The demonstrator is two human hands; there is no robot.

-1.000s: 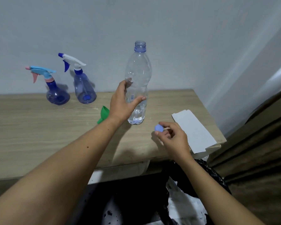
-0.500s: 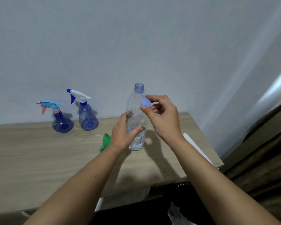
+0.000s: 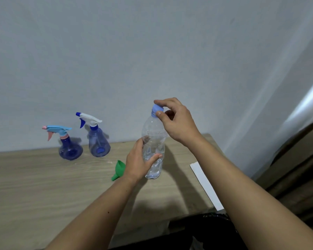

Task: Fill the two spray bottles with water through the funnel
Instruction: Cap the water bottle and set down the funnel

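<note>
Two bare forearms reach in from the near edge over the wooden tabletop (image 3: 34, 186). One white sheet of paper (image 3: 205, 184) lies at its right end. The left hand (image 3: 139, 163) has its grip wrapped round the lower body of one clear water bottle (image 3: 153, 141), which stands upright on the tabletop with only a little water at its bottom. One green funnel (image 3: 118, 169) lies on its side just left of that hand. The right hand (image 3: 177, 121) pinches the one blue cap (image 3: 158, 107) seated on the bottle's neck. Farther back, near the wall (image 3: 152, 51), two blue spray bottles stand side by side: the white-headed sprayer (image 3: 98, 139) and, to its left, the blue-and-pink-headed sprayer (image 3: 69, 143). How full they are cannot be told.
</note>
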